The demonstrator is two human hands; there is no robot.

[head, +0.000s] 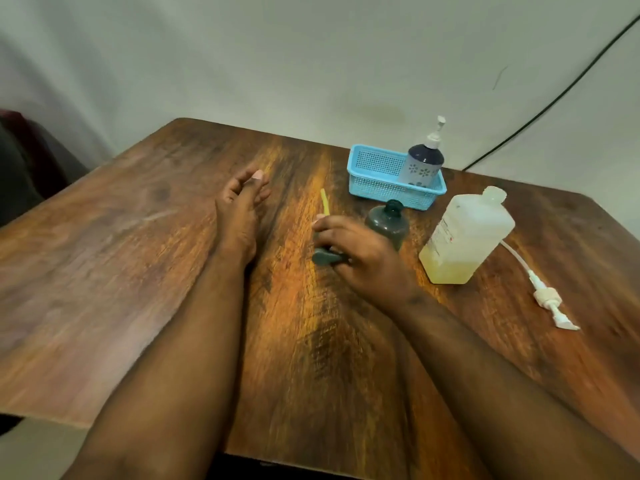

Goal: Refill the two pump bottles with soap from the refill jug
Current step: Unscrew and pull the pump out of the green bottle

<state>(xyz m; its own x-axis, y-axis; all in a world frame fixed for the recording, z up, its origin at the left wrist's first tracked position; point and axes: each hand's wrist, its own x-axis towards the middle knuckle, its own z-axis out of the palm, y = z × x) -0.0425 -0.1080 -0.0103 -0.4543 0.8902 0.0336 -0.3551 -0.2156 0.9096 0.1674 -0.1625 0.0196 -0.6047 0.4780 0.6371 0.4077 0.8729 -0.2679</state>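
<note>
Soap, pale yellow, fills only the bottom part of the refill jug (467, 235), which we see standing uncapped and leaning a little near the right edge of the bench (138, 271).

From the head camera, the only view we have, a grey pump bottle (388, 223) stands open-necked just beside the jug, toward the middle of the bench. Our right hand (360, 254) is in front of that bottle, its grip curled round a grey pump head (329, 256), whose yellowish dip tube (324, 201) points up and away toward the far edge. Whether the pump head touches the wood, we cannot tell.

Our left hand (242, 209) is at the middle of the bench with fingers loosely bent and nothing in its grip; motion blur hides the finer detail.

Near the far right corner sits a blue basket (377, 181), and inside it, at its right end, a dark blue pump bottle (422, 162) with a flower pattern stands upright, its white pump screwed on.

A second white pump (547, 296) with its long tube lies flat by the right edge, just beside the jug's base.

A black cable (554, 98) runs down the wall behind the far right corner.
</note>
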